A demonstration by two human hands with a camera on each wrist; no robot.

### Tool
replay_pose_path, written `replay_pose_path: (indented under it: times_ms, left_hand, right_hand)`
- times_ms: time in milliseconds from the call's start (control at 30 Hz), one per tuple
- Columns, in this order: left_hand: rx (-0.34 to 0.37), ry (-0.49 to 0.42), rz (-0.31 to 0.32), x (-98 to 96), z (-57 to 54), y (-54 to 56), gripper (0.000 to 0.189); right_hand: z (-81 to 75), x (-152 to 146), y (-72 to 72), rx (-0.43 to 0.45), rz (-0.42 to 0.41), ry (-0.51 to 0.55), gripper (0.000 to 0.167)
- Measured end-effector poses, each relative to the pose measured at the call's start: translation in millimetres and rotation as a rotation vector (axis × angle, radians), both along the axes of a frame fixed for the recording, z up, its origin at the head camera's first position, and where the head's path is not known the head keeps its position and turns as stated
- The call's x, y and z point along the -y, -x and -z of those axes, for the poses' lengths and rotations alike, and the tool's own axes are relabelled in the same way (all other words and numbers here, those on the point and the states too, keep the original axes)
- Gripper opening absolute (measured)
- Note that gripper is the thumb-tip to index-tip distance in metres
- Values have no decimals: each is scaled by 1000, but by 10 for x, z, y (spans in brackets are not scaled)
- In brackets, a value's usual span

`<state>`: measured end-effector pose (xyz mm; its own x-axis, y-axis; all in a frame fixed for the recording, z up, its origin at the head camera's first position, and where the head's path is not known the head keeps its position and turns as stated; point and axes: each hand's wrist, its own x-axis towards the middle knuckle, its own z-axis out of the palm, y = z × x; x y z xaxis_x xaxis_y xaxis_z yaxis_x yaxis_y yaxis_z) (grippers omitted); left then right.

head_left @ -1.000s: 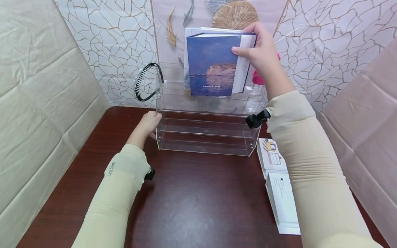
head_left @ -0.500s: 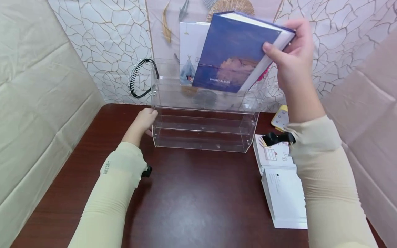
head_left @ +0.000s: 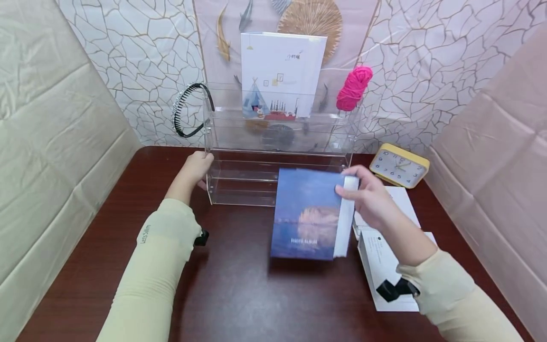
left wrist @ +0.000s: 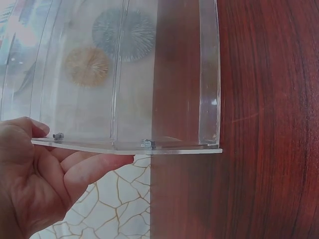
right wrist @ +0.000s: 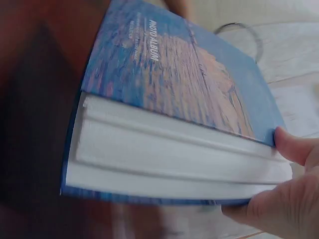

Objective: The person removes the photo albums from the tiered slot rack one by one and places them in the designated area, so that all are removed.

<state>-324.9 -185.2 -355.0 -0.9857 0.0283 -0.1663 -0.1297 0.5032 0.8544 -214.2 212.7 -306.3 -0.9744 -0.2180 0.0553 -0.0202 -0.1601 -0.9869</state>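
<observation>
My right hand [head_left: 371, 197] grips a blue photo album [head_left: 305, 213] by its upper right corner, the thumb on the front cover and the fingers behind. The album hangs upright over the table in front of the clear acrylic rack [head_left: 239, 192]. In the right wrist view its white page edges [right wrist: 174, 149] face the camera. My left hand [head_left: 192, 171] holds the rack's left side panel; in the left wrist view the thumb is inside the panel [left wrist: 169, 151] and the fingers outside. A white book [head_left: 284, 76] with a tent picture stands in the rack's top tier.
A black headband [head_left: 181, 109] hangs at the rack's upper left and pink yarn [head_left: 354, 88] sits at its upper right. On the right are a yellow clock [head_left: 399, 165] and two white books, one the nearer white book [head_left: 378, 270]. A patterned backdrop [head_left: 141, 61] stands behind.
My right hand has lifted the photo album out of the rack's top tier and brought it down and forward over the table. The white book behind it now shows fully. My left hand stays on the rack.
</observation>
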Motion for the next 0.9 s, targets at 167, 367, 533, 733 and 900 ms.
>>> replay_pose_path:
  times_ms: [167, 367, 533, 733, 900]
  left_hand:
    - [1, 12, -6, 9, -3, 12, 49]
    - [29, 24, 11, 19, 14, 22, 51]
    - [13, 31, 5, 18, 22, 11, 50]
    - [5, 5, -3, 13, 16, -2, 52]
    - [12, 3, 6, 12, 24, 1, 53]
  right_hand:
    - [397, -77, -60, 234, -7, -237, 24]
    - [664, -152, -30, 352, 18, -332, 26]
    - [785, -127, 50, 387, 69, -384, 27]
    - [910, -58, 118, 416, 140, -566, 41]
    - [996, -57, 130, 404, 145, -663, 50]
